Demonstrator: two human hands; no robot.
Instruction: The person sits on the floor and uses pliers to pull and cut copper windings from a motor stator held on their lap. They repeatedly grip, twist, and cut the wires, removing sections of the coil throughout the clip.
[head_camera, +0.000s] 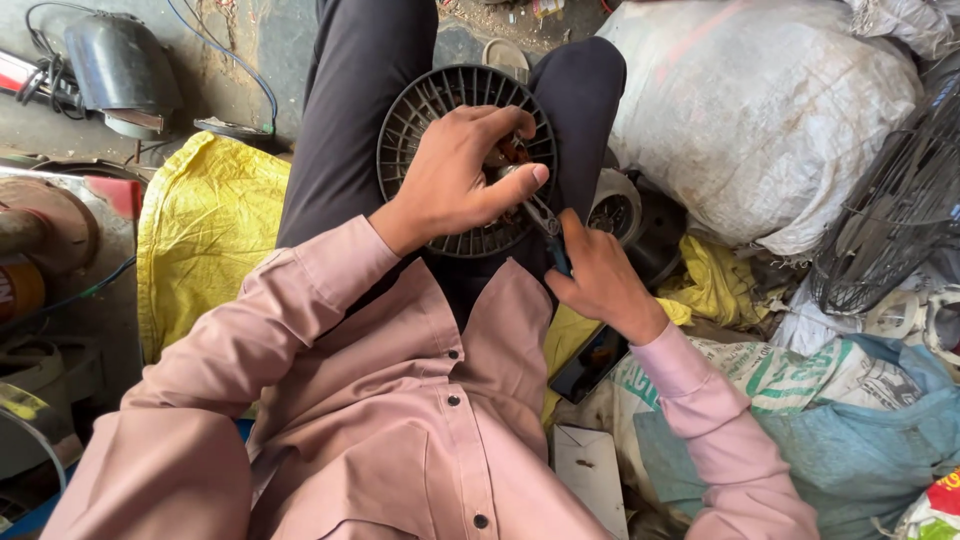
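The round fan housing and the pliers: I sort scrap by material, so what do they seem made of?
The fan housing looks like moulded plastic: matt dark grey, with thin even ribs. The left hand steadies it. The pliers in the right hand seem metal at their shiny grey jaws, with a dark blue-green grip, probably rubber or plastic.

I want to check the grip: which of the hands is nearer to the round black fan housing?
Left. The left hand rests on the fan housing; the right hand is beside its lower edge, holding pliers.
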